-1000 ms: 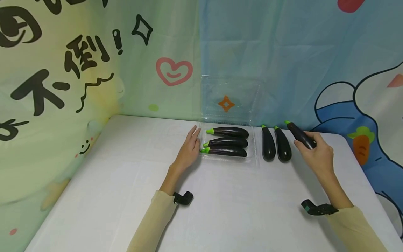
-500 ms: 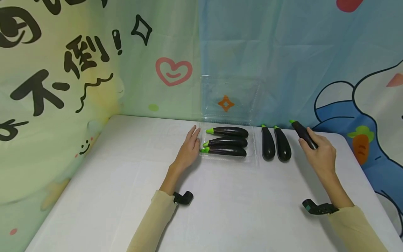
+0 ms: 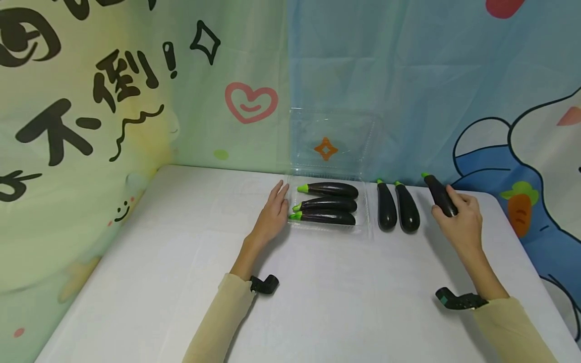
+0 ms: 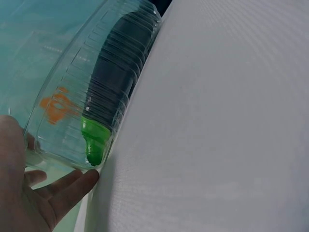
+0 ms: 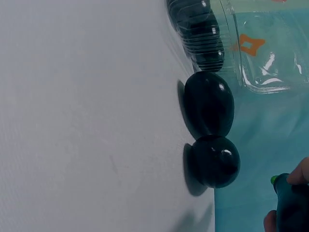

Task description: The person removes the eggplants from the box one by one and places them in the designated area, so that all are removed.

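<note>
- Against the left end of the clear plastic container [image 3: 364,217], the left hand [image 3: 271,214] is resting with its fingers nearly straight, touching the wall and gripping nothing; it seems to be steadying that end.
- Well to the container's right, the right hand [image 3: 462,222] is holding a dark eggplant [image 3: 439,194], its fingers and thumb closing round the blunt end. The green tip is pointing away from the person, and the eggplant seems to be hanging above the counter [image 3: 317,302].
- Inside the container, three more are lying crosswise, green tips leftward: the farthest eggplant [image 3: 331,190], the middle eggplant [image 3: 328,204] and the nearest eggplant [image 3: 324,218].
- Between the container and the right hand, the inner loose eggplant [image 3: 387,207] and the outer loose eggplant [image 3: 408,209] are lying side by side, tips away from the person.
- Behind the container's base, its transparent lid [image 3: 347,128] is standing raised.
- Right of the container, the step in hand appears to be handling this one eggplant beside the loose pair. By judgement, the next move is calling for a firm hold on the smooth skin, clearance from the outer loose eggplant, and a steady left hand.
</note>
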`<state>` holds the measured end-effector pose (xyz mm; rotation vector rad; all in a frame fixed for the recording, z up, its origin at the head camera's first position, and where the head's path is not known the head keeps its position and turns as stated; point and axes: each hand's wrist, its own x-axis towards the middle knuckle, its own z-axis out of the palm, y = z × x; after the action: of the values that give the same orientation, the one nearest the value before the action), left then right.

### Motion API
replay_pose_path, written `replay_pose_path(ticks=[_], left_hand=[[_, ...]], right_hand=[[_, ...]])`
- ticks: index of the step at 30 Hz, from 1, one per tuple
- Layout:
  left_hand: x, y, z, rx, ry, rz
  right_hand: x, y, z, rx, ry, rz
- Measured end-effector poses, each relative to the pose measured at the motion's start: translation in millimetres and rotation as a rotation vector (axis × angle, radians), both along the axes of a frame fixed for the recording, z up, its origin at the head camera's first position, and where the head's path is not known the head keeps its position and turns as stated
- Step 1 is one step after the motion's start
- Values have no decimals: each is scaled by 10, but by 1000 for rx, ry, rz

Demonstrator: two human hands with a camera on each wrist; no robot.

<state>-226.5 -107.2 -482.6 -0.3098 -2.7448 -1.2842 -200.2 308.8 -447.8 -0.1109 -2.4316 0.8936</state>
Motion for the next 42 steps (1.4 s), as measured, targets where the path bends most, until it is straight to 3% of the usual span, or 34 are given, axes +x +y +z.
replay_pose_path(ticks=[15,31,36,42], left_hand=[[6,-5,2,1,9,-1],[0,-3,-7,-1,11,-1],[3,-3,-7,-5,5,1],[4,-3,-7,-1,11,2]], right_hand=[[-10,23,-84,-54,39,-54],[-5,26,-71,-110,-159,-76],[0,39,-83,-113,-148,-97],[-13,59,-110,-116,-104,-54]])
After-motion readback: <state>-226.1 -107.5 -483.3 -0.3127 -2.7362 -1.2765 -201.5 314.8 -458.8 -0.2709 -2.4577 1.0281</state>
